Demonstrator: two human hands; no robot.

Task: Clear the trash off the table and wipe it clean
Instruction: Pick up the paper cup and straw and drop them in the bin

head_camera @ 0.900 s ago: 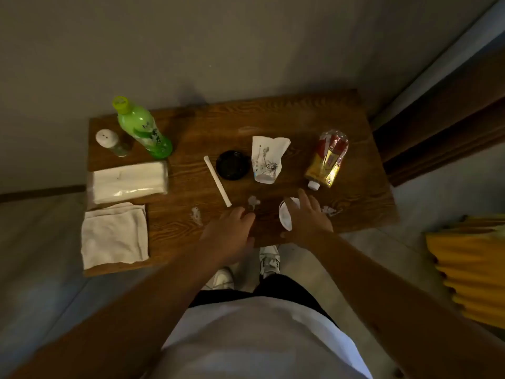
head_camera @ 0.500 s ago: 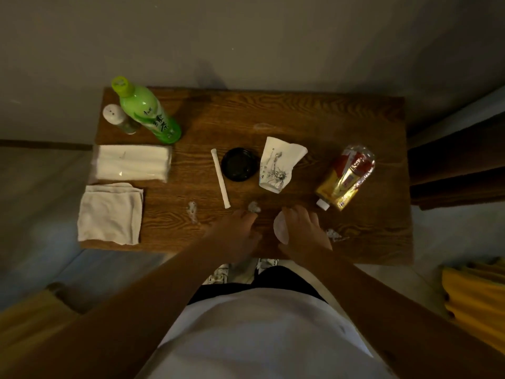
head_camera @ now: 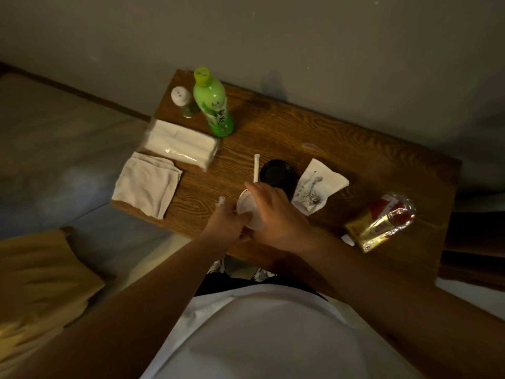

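Green bottle (head_camera: 214,107) beside a white-capped shaker (head_camera: 183,101) (upright, far left corner), tissue pack (head_camera: 181,144) nearby.

One head view looks steeply down from above the person's chest. It faces the table (head_camera: 341,149) and the wall (head_camera: 300,36) behind, close in.

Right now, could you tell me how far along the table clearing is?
Early on. Nothing looks cleared yet. In hand: the right hand holds a white paper cup while the left hand reaches into its mouth. Left: the crumpled cup, straw wrapper, black lid, snack packet and a scrap; the folded cloth lies unused.
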